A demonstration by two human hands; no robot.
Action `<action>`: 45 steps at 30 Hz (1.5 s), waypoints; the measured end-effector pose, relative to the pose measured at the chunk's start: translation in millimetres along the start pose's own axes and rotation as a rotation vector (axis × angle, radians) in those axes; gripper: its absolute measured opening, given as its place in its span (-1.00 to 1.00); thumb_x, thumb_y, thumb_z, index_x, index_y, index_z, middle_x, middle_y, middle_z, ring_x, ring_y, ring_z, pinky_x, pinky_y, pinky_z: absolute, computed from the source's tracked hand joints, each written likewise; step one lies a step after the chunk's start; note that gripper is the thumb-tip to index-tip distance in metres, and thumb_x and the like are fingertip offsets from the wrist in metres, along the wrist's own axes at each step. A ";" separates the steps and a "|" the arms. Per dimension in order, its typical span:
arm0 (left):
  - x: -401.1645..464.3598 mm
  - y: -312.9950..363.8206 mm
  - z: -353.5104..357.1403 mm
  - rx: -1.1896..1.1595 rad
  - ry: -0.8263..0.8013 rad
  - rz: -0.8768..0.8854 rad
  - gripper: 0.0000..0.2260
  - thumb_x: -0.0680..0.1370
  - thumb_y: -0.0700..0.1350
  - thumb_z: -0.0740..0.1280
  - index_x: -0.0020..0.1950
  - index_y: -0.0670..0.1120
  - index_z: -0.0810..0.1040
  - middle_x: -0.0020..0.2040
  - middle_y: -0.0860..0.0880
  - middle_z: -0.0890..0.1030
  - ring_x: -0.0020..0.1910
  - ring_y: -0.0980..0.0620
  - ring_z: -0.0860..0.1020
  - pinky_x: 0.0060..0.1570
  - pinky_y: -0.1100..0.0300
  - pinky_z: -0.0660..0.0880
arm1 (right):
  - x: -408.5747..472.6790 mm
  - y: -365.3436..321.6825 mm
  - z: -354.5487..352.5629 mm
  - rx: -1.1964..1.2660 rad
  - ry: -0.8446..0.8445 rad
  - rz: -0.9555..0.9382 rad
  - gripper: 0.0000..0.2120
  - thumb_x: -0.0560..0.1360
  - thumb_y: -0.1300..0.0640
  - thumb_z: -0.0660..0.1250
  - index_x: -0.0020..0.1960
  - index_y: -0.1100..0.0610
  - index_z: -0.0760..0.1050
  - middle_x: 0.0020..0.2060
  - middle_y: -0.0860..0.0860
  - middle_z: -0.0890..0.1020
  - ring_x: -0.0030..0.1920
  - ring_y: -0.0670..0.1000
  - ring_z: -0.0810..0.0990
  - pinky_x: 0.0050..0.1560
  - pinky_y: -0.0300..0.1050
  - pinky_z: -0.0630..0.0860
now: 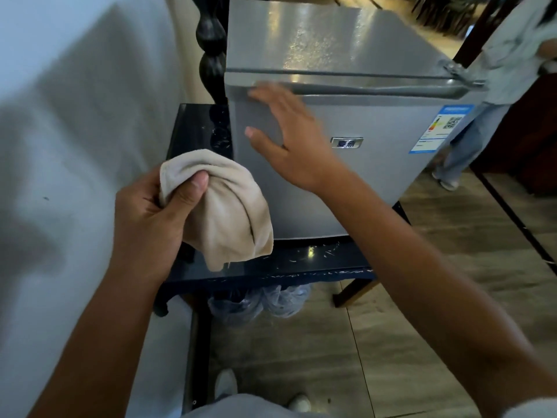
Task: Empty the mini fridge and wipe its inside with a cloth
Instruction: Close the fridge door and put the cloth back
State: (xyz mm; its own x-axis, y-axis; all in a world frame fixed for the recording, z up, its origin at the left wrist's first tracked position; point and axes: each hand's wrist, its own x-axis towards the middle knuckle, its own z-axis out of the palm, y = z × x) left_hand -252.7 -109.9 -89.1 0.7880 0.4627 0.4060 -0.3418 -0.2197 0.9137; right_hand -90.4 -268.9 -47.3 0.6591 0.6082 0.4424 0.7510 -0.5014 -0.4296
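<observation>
Access, mini fridge [346,182]: door shut, front face flat and unbroken, so no way inside.
Left flank: white wall [75,146] close by, with a dark turned post [211,52] filling the gap at the rear; a narrow strip of counter [199,131] lies bare between wall and fridge.
Front: short counter ledge under the door, partly overhung by the cloth [229,212].
Right: open floor [452,267]; a standing person [470,140] beside the hinge corner.

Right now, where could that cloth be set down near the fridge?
The fridge top is bare. So is the dark table strip in front of the closed door and the patch left of the fridge by the wall. The left hand grips the cloth above that front strip.
</observation>
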 end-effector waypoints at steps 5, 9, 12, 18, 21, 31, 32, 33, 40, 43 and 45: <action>-2.9 26.2 29.4 -0.048 -0.152 0.069 -0.89 0.54 0.16 0.42 0.04 0.26 0.70 -0.02 0.22 0.73 -0.01 0.23 0.69 -0.05 0.36 0.58 | -91.4 -4.9 -39.8 0.473 -0.296 0.115 -0.53 0.63 -0.15 0.20 0.43 0.09 0.48 0.30 -0.07 0.62 0.32 -0.10 0.57 0.35 0.02 0.53; -13.3 38.9 62.0 -0.038 -0.304 0.122 -0.86 0.56 0.13 0.40 0.10 0.28 0.67 0.04 0.24 0.72 0.04 0.26 0.67 0.00 0.40 0.55 | -153.4 3.2 -59.2 0.610 -0.225 0.215 -0.64 0.60 -0.05 0.35 0.31 0.12 0.56 0.16 -0.08 0.69 0.20 -0.12 0.65 0.15 -0.16 0.63; -17.6 39.0 82.4 0.045 -0.343 0.172 -0.71 0.58 0.02 0.41 0.30 0.19 0.57 0.17 0.23 0.66 0.10 0.26 0.63 0.05 0.43 0.52 | -184.7 8.3 -68.0 0.508 -0.027 0.249 -0.70 0.58 -0.09 0.35 0.15 0.11 0.61 -0.03 -0.08 0.70 0.02 -0.05 0.70 -0.03 -0.03 0.67; -43.4 32.1 124.7 0.197 -0.410 0.183 -0.62 0.56 0.11 0.41 0.37 0.30 0.47 0.01 0.35 0.61 -0.29 0.30 0.52 -0.19 0.47 0.47 | -237.7 28.8 -82.1 0.429 0.241 0.369 -0.77 0.67 0.03 0.25 0.22 0.12 0.57 -0.16 -0.03 0.65 -0.18 0.00 0.63 -0.20 0.03 0.59; -56.9 31.5 142.1 0.182 -0.496 0.127 -0.77 0.57 0.13 0.41 0.23 0.27 0.60 0.03 0.26 0.69 -0.09 0.29 0.64 -0.08 0.40 0.55 | -258.9 35.5 -86.0 0.517 0.268 0.433 -0.80 0.67 0.07 0.25 0.20 0.11 0.58 -0.13 -0.07 0.65 -0.13 -0.03 0.63 -0.17 -0.16 0.59; -93.2 13.3 179.7 0.182 -0.902 -0.035 -0.82 0.42 0.14 0.54 -0.01 0.27 0.64 -0.09 0.23 0.70 -0.11 0.28 0.65 -0.19 0.49 0.48 | -305.5 33.1 -101.1 0.564 0.305 0.582 -0.80 0.59 -0.03 0.26 0.04 0.06 0.56 -0.19 0.00 0.63 -0.18 0.09 0.61 -0.26 0.11 0.60; -94.3 10.6 181.4 0.197 -0.924 -0.012 -0.81 0.42 0.19 0.52 -0.03 0.21 0.64 -0.11 0.20 0.69 -0.14 0.24 0.64 -0.21 0.49 0.47 | -312.3 31.5 -102.4 0.523 0.288 0.599 -0.78 0.56 -0.09 0.28 0.02 0.06 0.53 -0.23 -0.03 0.61 -0.24 0.02 0.58 -0.30 0.05 0.56; -95.2 7.6 183.0 0.216 -0.950 0.014 -0.76 0.42 0.25 0.49 -0.03 0.16 0.64 -0.12 0.16 0.67 -0.14 0.18 0.63 -0.22 0.47 0.46 | -319.2 30.3 -104.5 0.475 0.237 0.617 -0.74 0.53 -0.15 0.30 0.02 0.03 0.50 -0.26 -0.09 0.60 -0.29 -0.10 0.54 -0.33 -0.10 0.51; -98.2 -1.2 197.7 0.283 -1.211 0.306 -0.67 0.45 0.26 0.43 -0.09 0.01 0.63 0.01 0.11 0.61 0.01 0.10 0.59 0.01 0.25 0.49 | -352.7 19.3 -121.2 0.026 -0.226 0.671 -0.72 0.53 -0.26 0.37 -0.02 -0.06 0.49 -0.28 -0.11 0.60 -0.27 -0.12 0.56 -0.19 -0.02 0.55; -103.6 6.2 201.0 0.155 -1.307 0.218 -0.78 0.46 0.22 0.46 -0.09 0.11 0.59 -0.01 0.09 0.66 -0.01 0.09 0.64 -0.05 0.29 0.53 | -367.5 13.6 -125.4 0.010 -0.156 0.615 -0.69 0.54 -0.22 0.36 -0.10 0.02 0.57 -0.29 -0.08 0.58 -0.26 -0.10 0.53 -0.19 -0.07 0.49; -107.0 11.6 205.7 0.119 -1.365 0.156 -0.74 0.48 0.24 0.44 -0.08 0.07 0.60 -0.14 0.03 0.66 -0.20 0.14 0.61 -0.24 0.33 0.51 | -378.8 11.8 -124.1 0.017 -0.083 0.643 -0.64 0.50 -0.31 0.34 -0.03 -0.01 0.61 -0.19 -0.12 0.60 -0.16 -0.13 0.54 -0.14 -0.16 0.48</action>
State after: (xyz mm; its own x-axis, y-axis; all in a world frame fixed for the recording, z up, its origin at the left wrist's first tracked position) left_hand -235.6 -338.6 -125.0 0.6423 -0.7594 0.1035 -0.4810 -0.2942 0.8259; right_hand -326.3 -581.6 -122.3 0.9712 0.2362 0.0305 0.2066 -0.7719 -0.6012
